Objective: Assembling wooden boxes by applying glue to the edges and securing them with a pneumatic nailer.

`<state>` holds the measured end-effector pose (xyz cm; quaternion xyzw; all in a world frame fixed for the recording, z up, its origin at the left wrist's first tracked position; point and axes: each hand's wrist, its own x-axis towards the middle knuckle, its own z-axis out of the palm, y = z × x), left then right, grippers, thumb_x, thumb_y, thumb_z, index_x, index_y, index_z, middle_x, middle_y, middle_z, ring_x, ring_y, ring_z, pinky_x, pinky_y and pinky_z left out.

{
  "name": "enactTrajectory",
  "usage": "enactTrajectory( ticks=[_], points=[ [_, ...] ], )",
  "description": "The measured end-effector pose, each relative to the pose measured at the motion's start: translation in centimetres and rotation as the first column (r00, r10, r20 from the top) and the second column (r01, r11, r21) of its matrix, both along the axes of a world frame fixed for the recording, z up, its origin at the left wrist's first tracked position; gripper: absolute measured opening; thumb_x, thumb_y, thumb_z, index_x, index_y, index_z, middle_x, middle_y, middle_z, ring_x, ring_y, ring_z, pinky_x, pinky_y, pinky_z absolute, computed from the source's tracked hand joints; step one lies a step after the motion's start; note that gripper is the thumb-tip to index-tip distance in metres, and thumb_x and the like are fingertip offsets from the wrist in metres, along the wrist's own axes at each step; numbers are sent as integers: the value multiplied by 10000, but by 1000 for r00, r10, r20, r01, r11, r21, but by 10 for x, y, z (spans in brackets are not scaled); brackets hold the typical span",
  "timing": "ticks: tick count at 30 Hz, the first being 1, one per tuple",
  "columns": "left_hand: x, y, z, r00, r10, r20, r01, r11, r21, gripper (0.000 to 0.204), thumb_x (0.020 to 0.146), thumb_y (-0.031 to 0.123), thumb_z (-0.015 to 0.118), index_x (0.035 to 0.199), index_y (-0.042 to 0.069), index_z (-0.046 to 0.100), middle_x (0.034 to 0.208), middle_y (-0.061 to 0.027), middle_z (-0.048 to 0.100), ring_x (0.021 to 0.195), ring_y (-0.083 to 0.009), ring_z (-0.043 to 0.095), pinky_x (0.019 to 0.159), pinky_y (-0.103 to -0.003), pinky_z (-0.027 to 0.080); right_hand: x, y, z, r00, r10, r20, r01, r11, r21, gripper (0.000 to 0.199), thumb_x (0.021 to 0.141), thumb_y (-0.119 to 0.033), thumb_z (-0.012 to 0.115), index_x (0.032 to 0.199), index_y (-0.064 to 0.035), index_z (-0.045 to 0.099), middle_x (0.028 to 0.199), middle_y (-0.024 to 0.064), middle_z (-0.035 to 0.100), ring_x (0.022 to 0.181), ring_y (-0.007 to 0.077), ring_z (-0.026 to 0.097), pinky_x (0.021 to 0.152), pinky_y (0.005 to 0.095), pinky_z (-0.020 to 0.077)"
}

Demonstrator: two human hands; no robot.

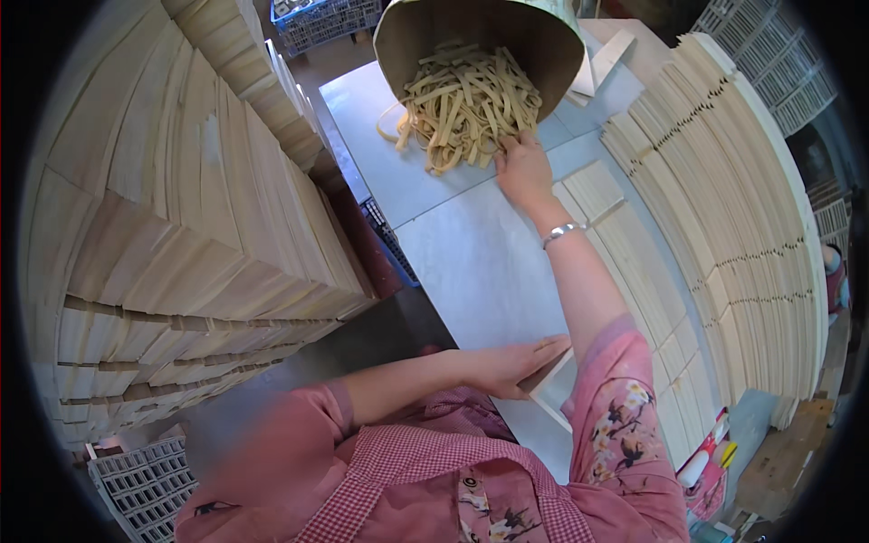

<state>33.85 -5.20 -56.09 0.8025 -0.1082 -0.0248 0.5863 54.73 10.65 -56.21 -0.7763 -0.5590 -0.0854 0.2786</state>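
Note:
Tan rubber bands [471, 100] lie in a tangled heap, spilling from the mouth of a large brown-lined bag [566, 54] onto the far part of the table. My right hand [525, 172], arm stretched forward, has its fingers closed at the near right edge of that heap; the fingertips are partly hidden among the bands. Close to my body, my left hand [511, 368] grips a small pale wooden box-like piece [552, 389] at the table's near side. My right sleeve covers part of that piece.
Flat wooden boards [615, 235] lie along the table's right side, beside long curved-looking rows of stacked thin boards [724, 199]. Tall wood stacks [181, 181] rise at the left. A blue crate [326, 23] stands beyond the table, and a grey crate [145, 489] is at lower left.

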Motion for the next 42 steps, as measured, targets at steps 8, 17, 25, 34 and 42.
enactTrajectory(
  ticks=[8, 17, 25, 34, 42],
  points=[
    [-3, 2, -3, 999, 18, 29, -17, 1000, -24, 1067, 720, 52, 779, 1558, -44, 125, 1617, -260, 231, 1365, -447, 421, 1122, -428, 396, -8, 3, 43, 985, 101, -138, -112, 991, -69, 160, 822, -182, 670, 830, -26, 703, 922, 132, 633, 834, 292, 594, 725, 369, 499],
    [-1, 0, -3, 992, 55, 116, -56, 998, 8, 1027, 702, 14, 780, 1530, -41, 175, 1551, -257, 330, 1298, -434, 474, 1071, -423, 432, -18, -25, 110, 869, 177, -461, -96, 976, 195, 186, 820, -172, 655, 715, -19, 661, 646, 86, 620, 533, 194, 475, 565, 322, 445],
    [0, 7, 27, 994, 1, -107, -5, 999, -42, 926, 690, -8, 766, 1467, -37, 263, 1374, -249, 474, 1134, -378, 542, 960, -400, 479, -20, -97, 158, 648, 302, -699, 50, 899, 434, 147, 865, -89, 636, 743, -8, 625, 698, 23, 634, 540, 127, 482, 553, 259, 424],
    [-3, 10, 15, 998, 27, -65, -27, 1000, -4, 1045, 720, -24, 747, 1572, -31, 142, 1296, -250, 527, 941, -321, 588, 811, -369, 510, -20, -281, 92, 819, -120, -561, 38, 987, -155, 116, 905, -77, 626, 812, -14, 653, 666, 4, 574, 572, 122, 455, 579, 267, 414],
    [-2, 6, 18, 984, 92, -151, -93, 996, 2, 1173, 682, -40, 807, 1608, 21, 90, 1194, -232, 589, 805, -287, 609, 717, -338, 522, -62, -311, 91, 817, -145, -558, -39, 952, -303, 97, 915, -81, 648, 844, -17, 666, 647, -13, 531, 612, 93, 433, 575, 241, 373]
  ],
)
